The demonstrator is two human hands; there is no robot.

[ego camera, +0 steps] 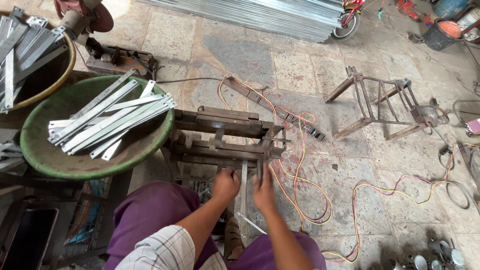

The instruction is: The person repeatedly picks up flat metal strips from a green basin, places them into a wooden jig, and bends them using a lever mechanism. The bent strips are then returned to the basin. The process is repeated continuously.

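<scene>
Hands meet at the near edge of the rusty metal jig, which sits on the stone floor between your knees, within easy reach. Your left hand is curled into a fist, gripping something at the jig's front; what exactly, you cannot tell from here. Your right hand is closed narrow around a thin upright lever, held ready at the jig's front right corner. One flat steel strip stands between your two hands, fed into the jig from below.

At 10 o'clock, a green basin holds roughly ten cut strips, stacked loosely alongside your left arm. At 11 o'clock, a second, yellow-rimmed basin holds more. Red and yellow wires loop over the floor at 3 o'clock, and one empty welded frame lies at 2 o'clock.
</scene>
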